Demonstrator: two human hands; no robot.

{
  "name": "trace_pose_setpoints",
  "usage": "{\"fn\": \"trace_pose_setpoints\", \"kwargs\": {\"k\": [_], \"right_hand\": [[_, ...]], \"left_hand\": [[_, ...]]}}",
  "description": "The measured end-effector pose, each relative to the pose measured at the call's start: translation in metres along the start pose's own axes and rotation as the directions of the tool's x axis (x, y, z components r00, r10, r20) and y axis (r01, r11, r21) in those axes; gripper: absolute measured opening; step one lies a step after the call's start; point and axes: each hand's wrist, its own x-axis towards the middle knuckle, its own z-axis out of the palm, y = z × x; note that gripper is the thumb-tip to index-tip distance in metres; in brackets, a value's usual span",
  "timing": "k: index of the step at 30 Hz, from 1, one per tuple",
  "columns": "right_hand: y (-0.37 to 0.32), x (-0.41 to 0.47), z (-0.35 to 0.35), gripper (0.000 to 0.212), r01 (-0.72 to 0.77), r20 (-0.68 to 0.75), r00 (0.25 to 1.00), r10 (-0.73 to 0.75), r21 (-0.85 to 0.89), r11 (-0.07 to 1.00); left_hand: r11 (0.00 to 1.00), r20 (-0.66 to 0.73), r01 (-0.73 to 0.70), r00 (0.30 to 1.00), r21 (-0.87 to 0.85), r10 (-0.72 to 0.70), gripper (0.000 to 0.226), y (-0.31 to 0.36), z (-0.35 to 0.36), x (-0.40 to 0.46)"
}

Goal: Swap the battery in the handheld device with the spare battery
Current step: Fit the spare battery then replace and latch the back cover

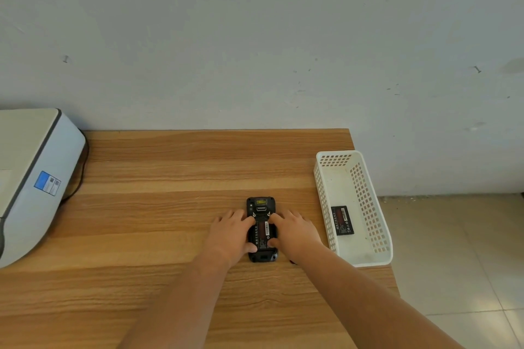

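A black handheld device (261, 205) lies face down on the wooden table (170, 207), with a black and red battery (262, 232) showing in its open back. My left hand (231, 238) grips the device's left side, index finger at the battery's top corner and thumb near its lower edge. My right hand (295, 231) holds the right side in the same way. A second black battery (342, 220) lies flat in the white perforated basket (380, 221) to the right.
A white and grey printer (31, 178) with a dark cable stands at the table's left. The basket sits at the table's right edge, beyond which is tiled floor (453, 249). A small red object (292, 261) peeks out under my right wrist.
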Motion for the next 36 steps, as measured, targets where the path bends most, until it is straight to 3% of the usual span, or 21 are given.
{"fn": "trace_pose_setpoints", "kwargs": {"k": [9,16,21,25,30,36], "right_hand": [[0.018,-0.009,-0.021,0.054,-0.063,-0.023,0.998,0.066,0.087,0.994],[0.029,-0.012,-0.025,0.078,-0.073,0.17,0.98,0.107,-0.196,0.978],[0.029,-0.011,-0.017,0.094,-0.002,0.179,0.981,0.071,-0.361,0.932],[0.029,-0.008,-0.008,0.096,0.017,0.17,0.984,0.056,-0.398,0.917],[0.031,-0.011,-0.01,0.088,0.034,0.142,0.99,0.017,-0.35,0.936],[0.037,-0.017,-0.02,0.043,0.047,0.101,0.994,-0.03,-0.17,0.984]], "left_hand": [[0.999,-0.01,-0.009,1.0,-0.042,0.009,0.06,-0.002,-0.001,-0.009],[0.992,0.003,0.024,1.0,-0.127,-0.024,0.059,-0.002,-0.014,-0.018],[0.99,0.02,0.054,0.998,-0.132,-0.052,0.058,-0.005,-0.014,-0.024],[0.985,0.051,0.093,0.995,-0.142,-0.087,0.058,-0.007,-0.012,-0.031],[0.986,0.075,0.109,0.992,-0.124,-0.101,0.059,-0.009,-0.012,-0.033],[0.988,0.057,0.1,0.994,-0.119,-0.093,0.058,-0.006,-0.017,-0.027]]}}
